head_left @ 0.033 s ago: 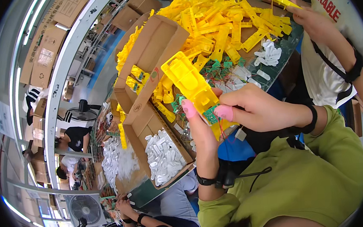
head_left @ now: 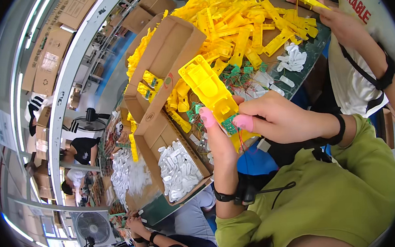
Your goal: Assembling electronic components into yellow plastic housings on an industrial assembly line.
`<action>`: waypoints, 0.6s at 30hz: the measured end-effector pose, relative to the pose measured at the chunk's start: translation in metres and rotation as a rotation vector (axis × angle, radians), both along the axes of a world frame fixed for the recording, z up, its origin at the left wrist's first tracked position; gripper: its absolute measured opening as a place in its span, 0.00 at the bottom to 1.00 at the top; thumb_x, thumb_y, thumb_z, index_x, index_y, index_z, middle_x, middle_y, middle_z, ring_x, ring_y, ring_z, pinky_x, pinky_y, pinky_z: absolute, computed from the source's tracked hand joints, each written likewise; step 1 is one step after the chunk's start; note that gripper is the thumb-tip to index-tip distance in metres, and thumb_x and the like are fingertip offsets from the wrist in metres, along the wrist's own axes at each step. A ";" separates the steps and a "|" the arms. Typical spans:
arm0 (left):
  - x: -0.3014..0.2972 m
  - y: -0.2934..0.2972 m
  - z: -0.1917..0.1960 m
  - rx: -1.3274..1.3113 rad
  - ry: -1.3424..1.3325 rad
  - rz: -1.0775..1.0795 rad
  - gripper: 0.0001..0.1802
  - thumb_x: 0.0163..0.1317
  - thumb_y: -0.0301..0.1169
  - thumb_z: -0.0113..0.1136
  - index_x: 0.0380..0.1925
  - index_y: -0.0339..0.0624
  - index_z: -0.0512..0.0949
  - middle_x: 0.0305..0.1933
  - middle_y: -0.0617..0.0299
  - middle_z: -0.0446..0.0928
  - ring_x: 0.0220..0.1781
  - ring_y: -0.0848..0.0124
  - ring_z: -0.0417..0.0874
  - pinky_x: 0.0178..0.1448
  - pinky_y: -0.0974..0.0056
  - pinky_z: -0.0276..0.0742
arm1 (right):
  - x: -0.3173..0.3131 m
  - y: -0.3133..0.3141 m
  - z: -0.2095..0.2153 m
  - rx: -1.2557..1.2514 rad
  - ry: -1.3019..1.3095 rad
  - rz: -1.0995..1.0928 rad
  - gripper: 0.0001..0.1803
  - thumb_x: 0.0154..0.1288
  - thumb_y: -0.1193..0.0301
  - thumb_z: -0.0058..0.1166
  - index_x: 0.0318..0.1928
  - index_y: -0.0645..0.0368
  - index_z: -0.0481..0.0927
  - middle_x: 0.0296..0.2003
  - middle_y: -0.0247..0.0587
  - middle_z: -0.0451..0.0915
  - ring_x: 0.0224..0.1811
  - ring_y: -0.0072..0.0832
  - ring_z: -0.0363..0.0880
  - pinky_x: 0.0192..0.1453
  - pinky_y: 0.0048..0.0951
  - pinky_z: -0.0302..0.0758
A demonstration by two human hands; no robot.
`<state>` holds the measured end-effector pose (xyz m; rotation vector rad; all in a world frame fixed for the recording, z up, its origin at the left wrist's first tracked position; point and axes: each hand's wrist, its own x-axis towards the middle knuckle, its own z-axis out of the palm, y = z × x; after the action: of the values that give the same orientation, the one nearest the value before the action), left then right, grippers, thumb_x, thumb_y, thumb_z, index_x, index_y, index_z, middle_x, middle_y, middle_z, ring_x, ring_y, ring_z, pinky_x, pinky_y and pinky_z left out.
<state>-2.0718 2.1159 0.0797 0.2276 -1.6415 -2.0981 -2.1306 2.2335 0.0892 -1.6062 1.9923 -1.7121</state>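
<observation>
Head view: near the bench [head_left: 160,209], a yellow plastic housing [head_left: 208,86] is gripped by the left hand [head_left: 221,142], a green circuit board [head_left: 229,126] at its lower end pinched by the right hand [head_left: 283,116]. Probably light and stiff, the housing is best held by its sides, the fragile-looking red wires [head_left: 241,140] unpulled.

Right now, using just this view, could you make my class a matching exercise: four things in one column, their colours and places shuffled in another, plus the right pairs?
Column one
1. Held casing
2. Circuit board
3. Heaped small parts
4. Thumb covers

Column two
A. Green, at the thumb of the right hand
B. Pink, one on each of the wearer's hands
C. White, inside the cardboard box
D. Yellow, in the left hand

Right pairs: 1-D, 2-A, 3-C, 4-B.
</observation>
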 end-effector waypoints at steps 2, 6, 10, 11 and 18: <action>0.000 -0.003 -0.001 -0.011 -0.007 -0.026 0.37 0.60 0.59 0.25 0.39 0.35 0.69 0.35 0.57 0.73 0.37 0.68 0.75 0.42 0.66 0.70 | 0.001 -0.003 0.002 0.018 0.010 -0.024 0.13 0.60 0.68 0.45 0.22 0.63 0.69 0.12 0.46 0.66 0.15 0.40 0.68 0.19 0.32 0.62; 0.003 -0.010 -0.001 0.071 -0.027 -0.152 0.37 0.61 0.58 0.24 0.40 0.35 0.70 0.37 0.56 0.73 0.39 0.66 0.75 0.45 0.64 0.70 | 0.003 -0.005 0.002 0.080 -0.007 -0.037 0.14 0.58 0.67 0.47 0.19 0.63 0.69 0.12 0.47 0.67 0.16 0.43 0.70 0.21 0.35 0.64; 0.001 -0.012 -0.008 0.282 0.031 -0.317 0.33 0.62 0.54 0.25 0.50 0.37 0.65 0.44 0.49 0.73 0.46 0.62 0.74 0.50 0.60 0.71 | -0.007 -0.002 -0.004 0.057 0.160 -0.054 0.15 0.60 0.65 0.47 0.21 0.62 0.70 0.11 0.40 0.65 0.11 0.26 0.64 0.17 0.25 0.60; 0.001 -0.009 -0.008 0.283 0.030 -0.314 0.33 0.62 0.54 0.25 0.50 0.37 0.65 0.44 0.49 0.73 0.46 0.62 0.74 0.50 0.60 0.71 | -0.011 -0.001 -0.001 0.140 0.045 0.021 0.16 0.59 0.63 0.48 0.20 0.62 0.71 0.10 0.40 0.65 0.11 0.27 0.65 0.18 0.28 0.61; -0.003 0.005 -0.004 0.035 0.128 -0.133 0.35 0.63 0.54 0.23 0.56 0.36 0.58 0.55 0.51 0.65 0.55 0.63 0.67 0.57 0.61 0.63 | -0.017 -0.012 -0.035 -0.061 -0.657 0.533 0.19 0.62 0.64 0.47 0.48 0.64 0.67 0.39 0.34 0.72 0.40 0.17 0.69 0.44 0.22 0.68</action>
<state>-2.0750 2.1214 0.0753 -0.0056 -1.5844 -2.1908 -2.1477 2.2216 0.0542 -1.2004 1.1023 -1.7603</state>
